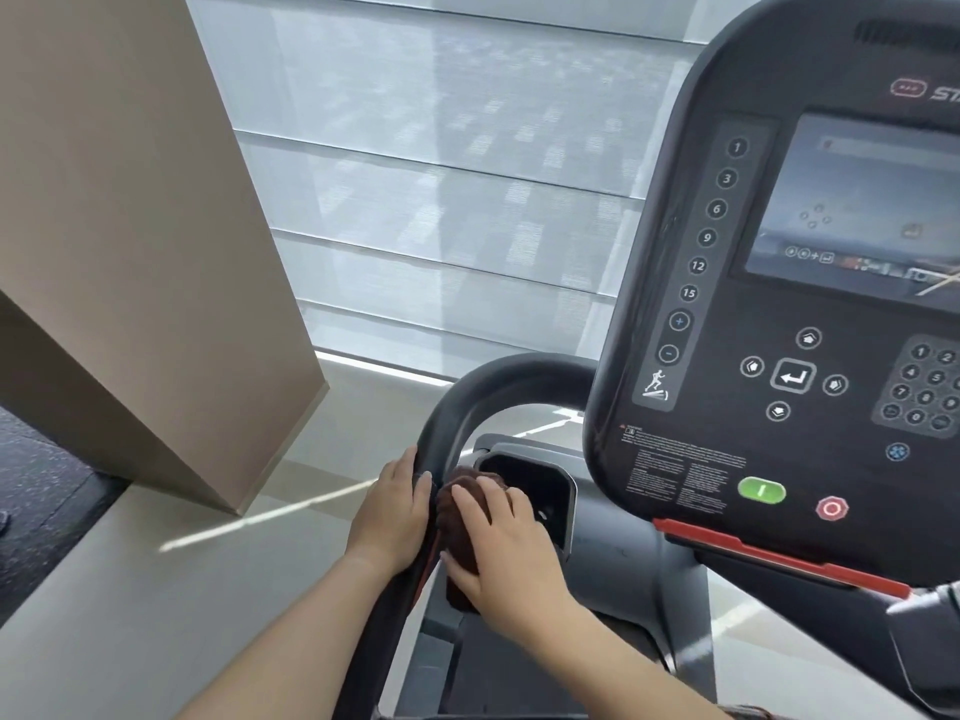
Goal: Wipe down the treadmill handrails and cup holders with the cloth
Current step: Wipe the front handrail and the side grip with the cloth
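The treadmill's black left handrail (467, 392) curves up from the lower middle and bends right behind the console. A dark brown cloth (457, 532) is bunched against the rail's inner side. My right hand (498, 543) presses flat on the cloth with fingers spread over it. My left hand (392, 511) wraps the outer side of the same rail, fingertips touching the cloth's edge. Just right of the cloth sits the dark cup holder (530, 485) with a grey rim.
The black console (779, 356) with screen and buttons fills the right. A red safety bar (769, 556) runs below it. A beige column (130, 252) stands at left, a grey ledge (156, 589) below it. Window blinds (441, 200) lie ahead.
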A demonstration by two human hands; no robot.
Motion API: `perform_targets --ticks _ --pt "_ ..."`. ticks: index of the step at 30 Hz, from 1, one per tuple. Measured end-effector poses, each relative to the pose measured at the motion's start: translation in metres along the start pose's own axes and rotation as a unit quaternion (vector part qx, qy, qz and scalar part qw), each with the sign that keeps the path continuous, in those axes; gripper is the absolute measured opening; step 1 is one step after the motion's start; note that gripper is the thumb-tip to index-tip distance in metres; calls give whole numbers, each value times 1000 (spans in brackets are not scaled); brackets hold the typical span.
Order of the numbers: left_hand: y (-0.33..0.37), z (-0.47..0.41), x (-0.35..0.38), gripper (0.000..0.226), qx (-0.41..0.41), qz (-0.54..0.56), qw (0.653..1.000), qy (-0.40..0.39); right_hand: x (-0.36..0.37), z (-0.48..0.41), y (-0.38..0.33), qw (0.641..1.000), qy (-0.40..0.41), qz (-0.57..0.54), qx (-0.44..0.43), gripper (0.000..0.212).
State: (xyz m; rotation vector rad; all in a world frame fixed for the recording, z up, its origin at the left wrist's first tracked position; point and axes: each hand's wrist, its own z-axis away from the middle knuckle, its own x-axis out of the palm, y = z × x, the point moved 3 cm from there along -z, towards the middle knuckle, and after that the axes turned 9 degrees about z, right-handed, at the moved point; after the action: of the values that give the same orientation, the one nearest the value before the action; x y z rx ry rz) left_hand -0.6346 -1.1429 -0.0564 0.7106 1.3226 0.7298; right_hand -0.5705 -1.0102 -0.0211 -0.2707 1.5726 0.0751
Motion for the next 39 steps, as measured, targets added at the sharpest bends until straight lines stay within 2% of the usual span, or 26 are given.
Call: perform_targets --ticks 6,9,11,15,20,23,26,29,32,34,39 --pt "0 2 0 46 -5 -7 1000 -6 3 26 9 997 18 66 -24 66" --pt "0 0 0 45 1 -5 1000 -7 -4 25 24 997 34 68 2 63" --pt "1 1 0 44 0 -5 1000 -5 -5 25 28 997 28 64 17 64" --pt "-1 1 0 45 -1 -11 1000 -3 4 33 26 996 3 87 -18 70" --pt "-2 0 -2 45 2 -19 1000 -4 -13 34 27 999 35 22 19 54" --pt "-2 -1 -2 45 3 -25 1000 -3 -18 27 30 996 62 4 61 56" --pt "-2 -3 -2 44 5 -23 1000 -2 -10 29 33 995 35 23 95 56" --pt "-4 -3 -2 46 3 -19 1000 -5 -1 42 25 996 0 33 81 54" --pt "-7 -2 -1 49 -11 -21 1000 -13 -14 55 25 994 21 -36 106 58" --pt "-3 -2 -4 47 19 -37 999 -9 -30 65 31 986 55 -82 134 60" --pt "32 15 9 44 225 -138 964 -39 -59 99 63 967 145 -82 191 59"
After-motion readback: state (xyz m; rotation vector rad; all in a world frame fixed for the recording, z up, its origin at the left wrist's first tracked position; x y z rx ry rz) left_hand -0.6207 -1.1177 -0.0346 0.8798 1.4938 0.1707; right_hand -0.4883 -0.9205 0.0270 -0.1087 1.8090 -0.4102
